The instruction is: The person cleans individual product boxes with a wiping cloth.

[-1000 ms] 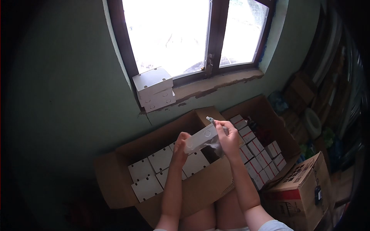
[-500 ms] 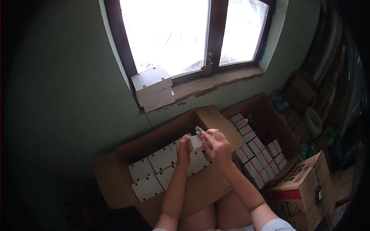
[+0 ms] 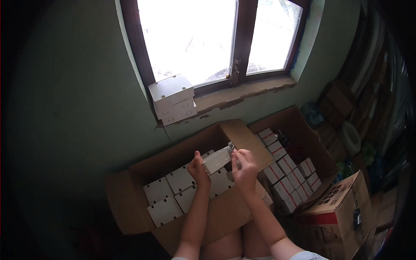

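A white junction-type box [image 3: 217, 160] with round marks on its side is held above the open carton, tilted up to the right. My left hand [image 3: 200, 170] is closed on its left end, thumb pointing up. At the opposite end, my right hand [image 3: 245, 168] pinches a small grey piece [image 3: 231, 146] right at the box's edge; its exact kind is too small to make out. Below both hands, similar white boxes [image 3: 158, 191] with dark corner marks lie in rows inside the large cardboard carton [image 3: 138, 172].
A second open carton [image 3: 286, 116] at right holds small white boxes with red stripes [image 3: 287, 164]. Nearer stands a closed printed carton [image 3: 331, 216]. White boxes [image 3: 173, 97] are stacked on the window sill [image 3: 242, 93]. Planks and clutter fill the far right.
The white box has turned, and more of its long side shows. My left hand has shifted slightly left and down. The grey piece has moved right, to the box's right end.
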The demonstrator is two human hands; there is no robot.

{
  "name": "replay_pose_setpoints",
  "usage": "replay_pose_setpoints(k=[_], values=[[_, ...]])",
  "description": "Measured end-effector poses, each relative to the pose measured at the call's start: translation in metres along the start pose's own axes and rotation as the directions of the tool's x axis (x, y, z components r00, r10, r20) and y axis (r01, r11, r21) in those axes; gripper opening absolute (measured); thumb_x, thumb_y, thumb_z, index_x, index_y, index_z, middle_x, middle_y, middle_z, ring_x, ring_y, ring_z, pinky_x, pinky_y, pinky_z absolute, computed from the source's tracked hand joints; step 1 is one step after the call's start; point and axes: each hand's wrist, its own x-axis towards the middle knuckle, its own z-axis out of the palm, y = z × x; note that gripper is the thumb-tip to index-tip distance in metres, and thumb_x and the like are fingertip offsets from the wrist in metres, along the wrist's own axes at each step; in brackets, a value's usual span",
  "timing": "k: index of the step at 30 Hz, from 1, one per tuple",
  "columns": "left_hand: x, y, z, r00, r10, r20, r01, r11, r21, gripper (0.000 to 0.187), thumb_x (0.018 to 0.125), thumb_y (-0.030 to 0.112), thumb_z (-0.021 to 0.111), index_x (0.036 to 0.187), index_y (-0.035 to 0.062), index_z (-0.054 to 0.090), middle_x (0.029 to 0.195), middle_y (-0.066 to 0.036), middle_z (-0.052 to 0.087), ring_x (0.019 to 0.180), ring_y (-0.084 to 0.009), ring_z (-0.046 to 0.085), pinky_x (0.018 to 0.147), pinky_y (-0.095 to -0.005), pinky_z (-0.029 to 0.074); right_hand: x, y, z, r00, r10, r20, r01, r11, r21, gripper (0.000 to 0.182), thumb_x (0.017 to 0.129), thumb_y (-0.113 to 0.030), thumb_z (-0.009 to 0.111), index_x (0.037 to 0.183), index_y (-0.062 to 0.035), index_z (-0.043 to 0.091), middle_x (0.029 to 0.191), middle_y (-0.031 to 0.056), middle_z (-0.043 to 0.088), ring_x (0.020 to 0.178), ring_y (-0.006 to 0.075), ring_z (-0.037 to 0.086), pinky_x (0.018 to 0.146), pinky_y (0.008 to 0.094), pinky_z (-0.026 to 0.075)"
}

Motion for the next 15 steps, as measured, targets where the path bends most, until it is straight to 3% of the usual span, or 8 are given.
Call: replay_pose_setpoints(k=[4,6,10,15], values=[[-0.008,0.0,0.01,0.999,-0.038,-0.004,0.038,0.999,0.024,0.052,0.097,0.026,0.062,0.051,0.0165,0.038,0.053,0.009,0.038,0.05,-0.0019,0.032,0.048,-0.0255,0.023,-0.028,-0.016,0.008,0.993,-0.094,0.068,0.089,0.993,0.078,0.017,0.087,-0.002,0.067,0.104,0.0021,0.071,0.097,0.0136,0.065,0.086,0.0304,0.064,0.075,0.0389,0.052],[-0.008,0.004,0.009,0.991,-0.111,0.074,0.117,0.989,-0.086,0.052,0.097,0.026,0.062,0.051,0.0166,0.038,0.053,0.009,0.038,0.049,-0.002,0.032,0.048,-0.0257,0.023,-0.031,-0.024,0.005,0.979,-0.179,0.101,0.165,0.977,0.137,0.019,0.087,-0.003,0.068,0.105,0.0012,0.071,0.1,0.0138,0.066,0.086,0.0305,0.065,0.075,0.0396,0.053],[-0.002,-0.003,-0.001,0.996,-0.045,0.075,0.049,0.998,-0.05,0.05,0.096,0.026,0.063,0.052,0.0169,0.04,0.054,0.01,0.04,0.05,-0.0016,0.035,0.048,-0.0247,0.025,-0.004,0.004,-0.003,0.995,-0.093,0.033,0.093,0.996,-0.015,0.017,0.087,-0.007,0.067,0.102,0.0007,0.07,0.1,0.0117,0.064,0.08,0.0303,0.062,0.072,0.0403,0.052],[-0.011,0.007,0.017,0.982,-0.174,0.074,0.175,0.985,0.0,0.051,0.094,0.028,0.065,0.051,0.0168,0.041,0.053,0.01,0.038,0.05,-0.0015,0.033,0.047,-0.0242,0.024,-0.024,-0.005,0.004,0.994,-0.097,0.048,0.095,0.995,0.043,0.019,0.087,-0.007,0.067,0.105,-0.0004,0.07,0.101,0.0104,0.065,0.081,0.0301,0.062,0.071,0.0395,0.052]])
